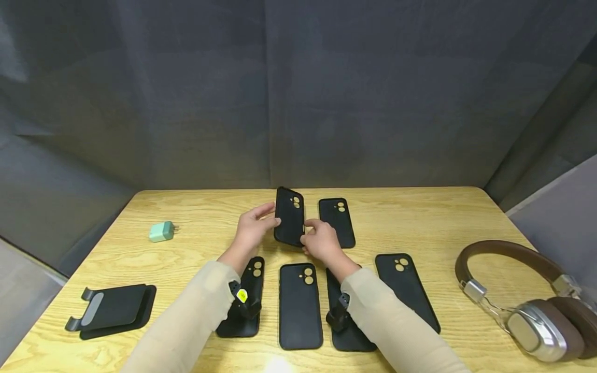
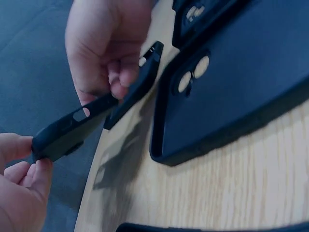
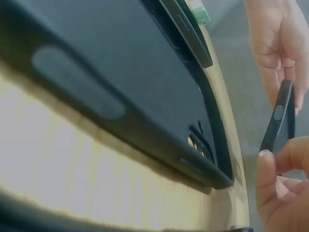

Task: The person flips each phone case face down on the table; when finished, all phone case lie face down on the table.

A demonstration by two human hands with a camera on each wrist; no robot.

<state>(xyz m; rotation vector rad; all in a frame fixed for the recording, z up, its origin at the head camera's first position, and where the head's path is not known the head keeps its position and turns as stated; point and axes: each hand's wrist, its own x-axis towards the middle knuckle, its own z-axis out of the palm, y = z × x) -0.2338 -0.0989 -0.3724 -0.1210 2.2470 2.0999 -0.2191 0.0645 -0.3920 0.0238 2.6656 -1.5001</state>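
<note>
A black phone case [image 1: 289, 216] is held up between both hands above the far middle of the table, tilted, with two round camera holes near its top right. My left hand [image 1: 254, 226] pinches its left edge, thumb on the near face. At the lower right edge, my right hand [image 1: 321, 239] grips it with thumb and fingers. In the left wrist view the case [image 2: 72, 121] shows its thin side, with an oval cutout. Just right of it, another black phone case [image 1: 337, 223] lies flat on the table behind my right hand.
Nearer on the wooden table [image 1: 205, 217] lie several more black phone cases [image 1: 300, 311] in a row, some partly under my forearms. A black holder with hooks [image 1: 114, 310] and a mint plug adapter [image 1: 161, 231] sit left. Brown headphones [image 1: 536, 321] lie right; a dark curtain [image 1: 298, 93] hangs behind.
</note>
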